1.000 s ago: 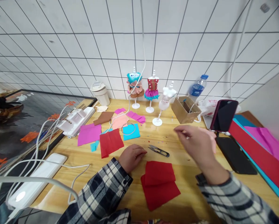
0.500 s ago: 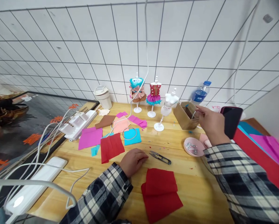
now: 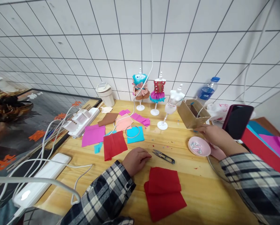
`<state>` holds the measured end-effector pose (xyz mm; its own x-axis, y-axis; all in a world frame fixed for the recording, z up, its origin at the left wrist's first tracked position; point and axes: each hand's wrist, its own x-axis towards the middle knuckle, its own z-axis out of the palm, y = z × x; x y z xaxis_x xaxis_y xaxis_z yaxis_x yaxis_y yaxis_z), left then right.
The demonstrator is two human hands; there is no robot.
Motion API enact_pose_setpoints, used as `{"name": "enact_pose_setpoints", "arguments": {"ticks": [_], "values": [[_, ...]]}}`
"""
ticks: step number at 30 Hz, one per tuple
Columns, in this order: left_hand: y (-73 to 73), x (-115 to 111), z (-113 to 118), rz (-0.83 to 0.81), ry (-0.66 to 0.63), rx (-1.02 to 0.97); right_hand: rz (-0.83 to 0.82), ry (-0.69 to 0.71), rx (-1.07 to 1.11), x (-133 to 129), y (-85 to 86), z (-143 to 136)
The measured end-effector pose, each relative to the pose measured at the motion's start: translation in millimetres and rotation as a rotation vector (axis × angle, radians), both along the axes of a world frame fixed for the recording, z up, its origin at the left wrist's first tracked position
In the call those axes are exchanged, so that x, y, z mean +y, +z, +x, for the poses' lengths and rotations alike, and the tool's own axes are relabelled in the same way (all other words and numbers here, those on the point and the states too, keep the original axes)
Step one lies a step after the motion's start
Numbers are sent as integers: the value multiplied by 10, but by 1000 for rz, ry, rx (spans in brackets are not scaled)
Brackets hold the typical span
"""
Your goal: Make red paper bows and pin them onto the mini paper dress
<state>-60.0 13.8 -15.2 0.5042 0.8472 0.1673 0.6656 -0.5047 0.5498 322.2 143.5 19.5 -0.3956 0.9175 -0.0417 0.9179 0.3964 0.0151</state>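
Observation:
My left hand (image 3: 136, 160) rests on the wooden table with its fingers loosely curled together, and no object shows in them. Its fingertips come close to the tip of a pair of black thread snips (image 3: 163, 156). Below lies red fabric (image 3: 164, 193) in overlapping pieces. My right hand (image 3: 216, 136) is low by the front corner of a small cardboard box (image 3: 188, 117), fingers pinched together; whatever they may hold is too small to make out. Just in front of it stands a pink bowl (image 3: 207, 150) with small pearly beads inside.
Three small mannequins stand at the back: one in blue and brown (image 3: 140, 89), one in red and magenta (image 3: 157, 93), one bare white (image 3: 175, 98). Fabric scraps (image 3: 115, 143), a metal ring (image 3: 132, 136), power strips (image 3: 42, 178), a bottle (image 3: 207, 92) and a phone (image 3: 238, 121) surround them.
My right hand has come down from above the cardboard box's opening to the table beside its front corner. The left hand stays by the thread snips. The view has shifted slightly.

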Motion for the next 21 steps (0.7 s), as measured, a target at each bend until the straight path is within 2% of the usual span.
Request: {"name": "enact_pose_setpoints", "arguments": {"ticks": [7, 14, 16, 18, 21], "values": [[55, -16, 18, -3, -163, -72, -34, 29, 53, 103, -124, 3], [63, -27, 27, -14, -165, -63, -35, 47, 103, 66, -223, 146], [66, -29, 27, -12, -164, -68, -11, 40, 114, 26, -172, 178], [74, -31, 27, -9, -166, -77, 75, 4, 127, -20, -47, 170], [96, -36, 35, -4, -187, -92, 385, -95, 186, -42, 261, 69]]}}
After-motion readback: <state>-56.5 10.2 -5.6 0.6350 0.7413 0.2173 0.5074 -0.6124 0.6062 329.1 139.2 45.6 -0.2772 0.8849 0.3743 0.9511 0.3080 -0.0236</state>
